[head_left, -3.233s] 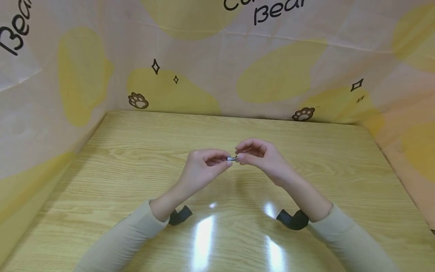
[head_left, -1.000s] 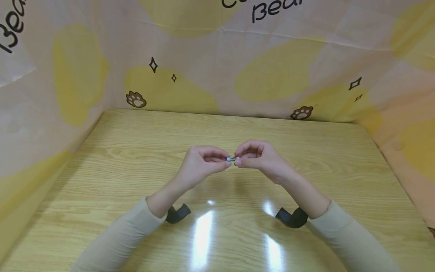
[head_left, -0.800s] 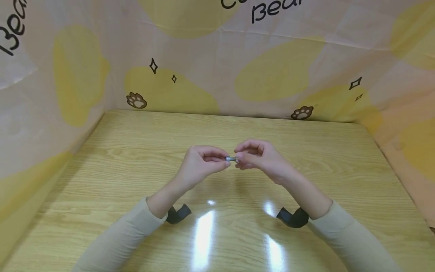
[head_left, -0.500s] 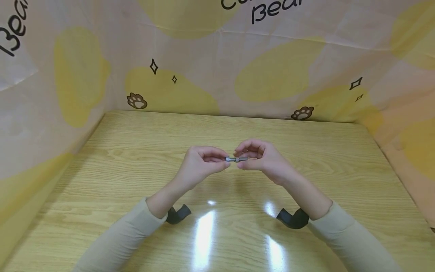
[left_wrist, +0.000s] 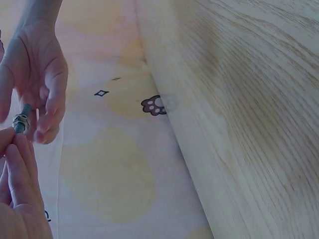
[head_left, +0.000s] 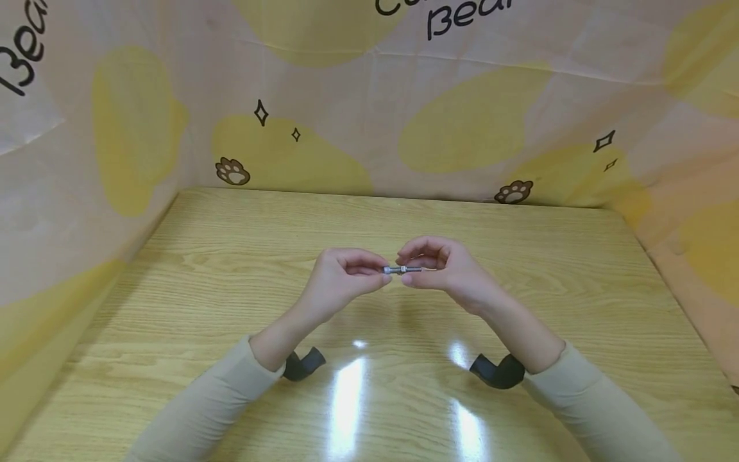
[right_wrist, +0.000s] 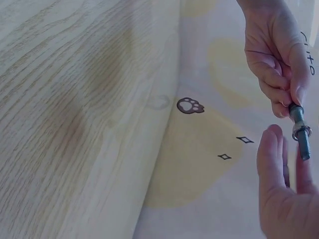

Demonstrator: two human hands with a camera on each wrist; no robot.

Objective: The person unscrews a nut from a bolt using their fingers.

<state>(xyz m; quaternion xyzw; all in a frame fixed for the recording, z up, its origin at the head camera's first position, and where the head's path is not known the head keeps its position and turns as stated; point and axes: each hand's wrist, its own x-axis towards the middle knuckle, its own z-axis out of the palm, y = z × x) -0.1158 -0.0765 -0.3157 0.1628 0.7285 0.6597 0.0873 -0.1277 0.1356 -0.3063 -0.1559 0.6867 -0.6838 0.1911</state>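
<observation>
Above the table, the left hand (head_left: pixel 335 282) pinches the head end of a metal bolt (head_left: pixel 414 269) between thumb and fingertips. The bolt lies roughly level, its threaded end pointing right. Partway along the shank sits a nut (head_left: pixel 403 269), also plain as a shiny ring, the nut (right_wrist: pixel 301 132), in the right wrist view. The right hand (head_left: pixel 462 276) surrounds the threaded end with thumb and fingers spread apart. In the left wrist view a gap shows between the bolt (left_wrist: pixel 26 109) and the right hand's fingers. The bolt's head is hidden by the left fingertips.
A wood-grain table (head_left: pixel 231 359) extends beneath both hands, with bright light reflections near the front. Patterned cloth (head_left: pixel 323 90) walls stand behind and at both sides. Dark curved pieces (head_left: pixel 499 372) stick out at both wrists beside the light sleeves.
The right thumb, over the nut and threaded end 0.8 s ago, has dropped away and the right fingers have parted, uncovering both. The left hand keeps its pinch with little movement.
</observation>
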